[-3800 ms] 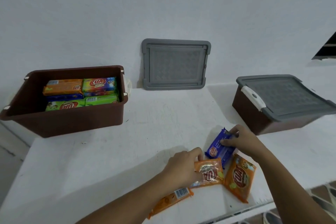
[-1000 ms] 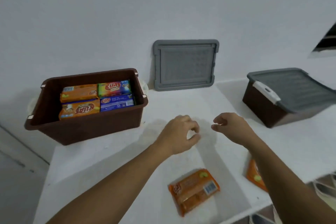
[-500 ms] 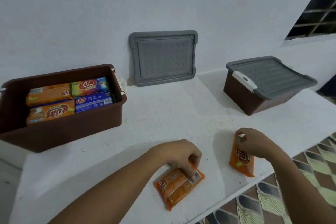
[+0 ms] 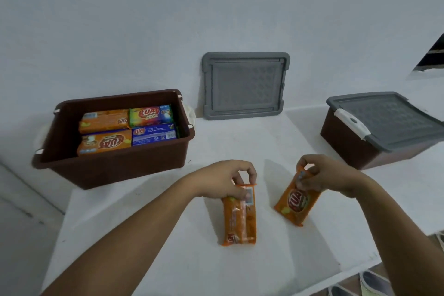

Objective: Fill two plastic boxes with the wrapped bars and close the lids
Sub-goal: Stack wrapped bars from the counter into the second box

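Head view, for the step in hand. Near the front edge of the white desk (image 4: 168, 259), a little right of its middle: two bars lying flat, close to each other but not touching. Pinched at its far end by the left hand (image 4: 223, 181), thumb and fingers curled on the wrapper seam: an orange wrapped bar with a barcode label (image 4: 240, 221). Gripped at its far end by the right hand (image 4: 323, 175), fingers closed round it: a second orange wrapped bar with a red logo (image 4: 296, 203).

Better to hold the body of each bar and not only the thin seam, probably slippery. Then carry both to the open dark brown plastic box (image 4: 115, 168) at the left edge of the desk. Lay them flat over the coloured wrapped bars (image 4: 127, 127) already inside, with the long side along the box and low enough under the rim for a lid. Afterwards, take the loose grey plastic lid (image 4: 245, 85), upright against the wall at the back edge, and press it down evenly.

Same view, for the surroundings. At the right back corner of the desk: a second brown plastic box (image 4: 346, 149) with a grey lid on it and a white latch (image 4: 352, 125); fully snapped or not, impossible to tell. Behind everything, a plain white wall (image 4: 144, 19), with a dark window opening (image 4: 432, 55) at the far right. Beyond the front right corner, a patterned tiled floor (image 4: 374, 283).
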Demonstrator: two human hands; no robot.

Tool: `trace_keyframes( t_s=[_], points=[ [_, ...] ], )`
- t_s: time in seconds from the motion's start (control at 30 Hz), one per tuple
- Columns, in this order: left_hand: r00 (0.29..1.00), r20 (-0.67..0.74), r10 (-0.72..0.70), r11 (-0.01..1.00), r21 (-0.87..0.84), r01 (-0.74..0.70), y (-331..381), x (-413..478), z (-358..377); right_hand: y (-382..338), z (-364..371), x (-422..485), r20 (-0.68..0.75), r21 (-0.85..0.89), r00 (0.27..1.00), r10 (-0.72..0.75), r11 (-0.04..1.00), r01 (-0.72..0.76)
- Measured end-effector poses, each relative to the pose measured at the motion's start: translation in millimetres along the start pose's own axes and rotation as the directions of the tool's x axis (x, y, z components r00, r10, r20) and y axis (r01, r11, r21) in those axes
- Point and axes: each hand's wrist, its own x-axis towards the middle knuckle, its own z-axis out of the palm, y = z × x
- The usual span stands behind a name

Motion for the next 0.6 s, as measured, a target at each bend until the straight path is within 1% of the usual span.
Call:
trace_keyframes(
  t_s=[0.07, 0.13, 0.23, 0.33, 0.4, 0.47, 0.53, 0.6],
  points=[
    [0.993, -0.12, -0.014, 0.997, -0.077, 0.004, -4.0, -10.2, -12.3, -13.0, 4.9, 9.7, -0.028, 0.125, 0.999, -0.04, 0.991, 0.044],
    [0.972, -0.234, -0.023, 0.976, -0.215, -0.028, -7.8, -24.0, -27.5, -26.9, 11.8, 21.7, -0.05, 0.283, 0.997, -0.065, 0.956, 0.077],
    [0.902, -0.431, -0.023, 0.928, -0.345, -0.141, -14.0, -47.5, -55.7, -55.5, 21.6, 39.2, -0.052, 0.513, 0.995, -0.086, 0.853, 0.1],
    [0.78, -0.622, -0.07, 0.86, -0.434, -0.268, -21.0, -73.0, -84.4, -90.9, 30.2, 53.4, -0.031, 0.657, 0.993, -0.115, 0.746, 0.107],
    [0.695, -0.705, -0.139, 0.831, -0.465, -0.306, -26.9, -89.6, -103.0, -115.2, 36.1, 59.7, -0.003, 0.729, 0.991, -0.137, 0.678, 0.096],
    [0.608, -0.765, -0.215, 0.827, -0.474, -0.304, -36.9, -105.6, -121.6, -141.4, 43.5, 64.0, -0.004, 0.767, 0.986, -0.164, 0.632, 0.108],
    [0.511, -0.804, -0.303, 0.819, -0.494, -0.291, -50.6, -120.1, -139.2, -168.4, 52.8, 66.1, -0.028, 0.77, 0.978, -0.206, 0.619, 0.152],
    [0.427, -0.816, -0.389, 0.816, -0.52, -0.251, -65.3, -131.4, -153.2, -192.9, 63.3, 68.8, -0.049, 0.725, 0.967, -0.249, 0.657, 0.205]
  ],
)
